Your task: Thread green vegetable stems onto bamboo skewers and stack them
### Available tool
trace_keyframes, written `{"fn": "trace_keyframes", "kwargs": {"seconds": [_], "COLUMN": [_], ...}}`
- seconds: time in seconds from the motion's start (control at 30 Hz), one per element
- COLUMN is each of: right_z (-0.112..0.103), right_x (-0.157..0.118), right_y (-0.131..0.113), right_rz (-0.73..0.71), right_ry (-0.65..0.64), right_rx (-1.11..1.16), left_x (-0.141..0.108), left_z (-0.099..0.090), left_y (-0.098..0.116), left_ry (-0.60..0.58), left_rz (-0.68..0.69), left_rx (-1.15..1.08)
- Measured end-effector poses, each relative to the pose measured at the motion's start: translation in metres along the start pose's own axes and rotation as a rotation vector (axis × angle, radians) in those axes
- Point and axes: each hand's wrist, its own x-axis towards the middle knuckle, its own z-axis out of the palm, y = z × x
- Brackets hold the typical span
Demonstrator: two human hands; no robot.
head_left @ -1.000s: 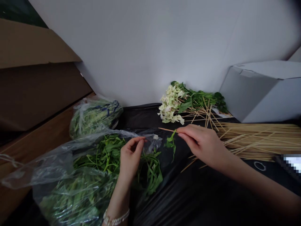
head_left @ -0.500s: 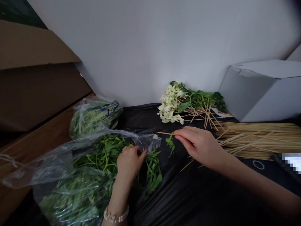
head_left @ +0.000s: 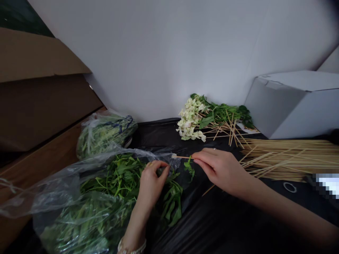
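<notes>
My right hand [head_left: 219,167] pinches a thin bamboo skewer [head_left: 181,157], its tip pointing left. A small green sprig [head_left: 189,169] is threaded on that skewer, just ahead of my fingertips. To the left, my left hand [head_left: 155,178] is closed in a pinch, thumb against forefinger, over loose leafy greens [head_left: 123,174]. What lies between those fingertips I cannot make out. More leaves [head_left: 172,201] hang or lie just below and right of this hand. The greens spill from an opened clear plastic bag [head_left: 87,218]. The skewer's tip is a little right of my left fingertips, apart from them.
A second bag of greens [head_left: 106,132] sits behind. Skewers with pale leaves [head_left: 190,120] and green leaves [head_left: 222,111] lie by the wall. Bare skewers [head_left: 291,158] are heaped at right, near a white box [head_left: 291,106] and a ring [head_left: 290,187]. A cardboard box [head_left: 39,106] stands left.
My left hand has moved slightly up and right out of the greens, its fingers now pinched. My right hand has brought the skewer a little left and lower, levelling it.
</notes>
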Motion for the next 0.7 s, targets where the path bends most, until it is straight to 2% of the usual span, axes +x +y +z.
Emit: {"fn": "trace_keyframes", "kwargs": {"seconds": [0.1,0.23,0.3,0.43,0.7], "right_z": [0.0,0.002,0.003,0.005,0.006], "right_x": [0.0,0.0,0.0,0.0,-0.002], "right_y": [-0.001,-0.002,-0.002,-0.003,-0.003], "right_rz": [-0.001,0.005,0.011,0.01,-0.015], "right_ry": [-0.017,-0.05,-0.062,-0.076,-0.089], "right_rx": [-0.001,-0.005,-0.008,-0.013,-0.041], "left_x": [-0.001,-0.001,-0.001,-0.002,-0.003], "left_z": [0.004,0.007,0.008,0.009,0.009], "left_y": [0.007,0.014,0.014,0.016,0.017], "left_ry": [0.098,0.012,-0.039,-0.062,0.023], "left_rz": [-0.143,-0.379,-0.452,-0.475,-0.48], "left_rx": [-0.406,-0.938,-1.122,-1.24,-1.208]}}
